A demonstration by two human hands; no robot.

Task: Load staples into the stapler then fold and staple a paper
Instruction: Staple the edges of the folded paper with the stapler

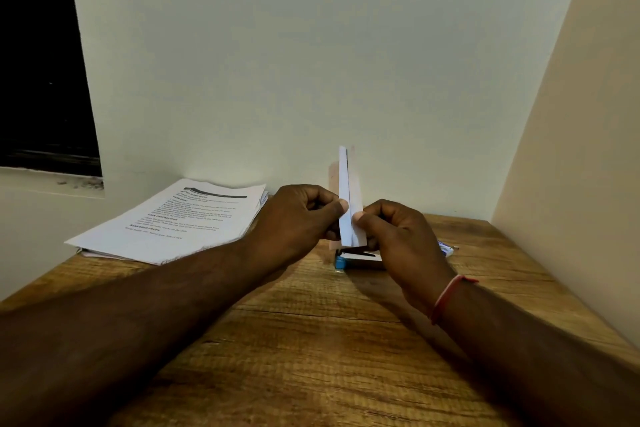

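A narrow folded white paper (347, 184) stands upright above the wooden table (311, 340), its top near the back wall. My left hand (298, 218) pinches its lower part from the left with the thumb on the fold. From the right, my right hand (398, 236) pinches the same strip, thumb against the paper. Just below the paper's bottom end lies the stapler (360, 258), blue at its left tip and partly hidden behind my right hand.
A stack of printed sheets (180, 218) lies at the table's back left. A small blue and white thing (446, 248) peeks out behind my right wrist. Walls close the table at the back and right; a dark window sits at the upper left.
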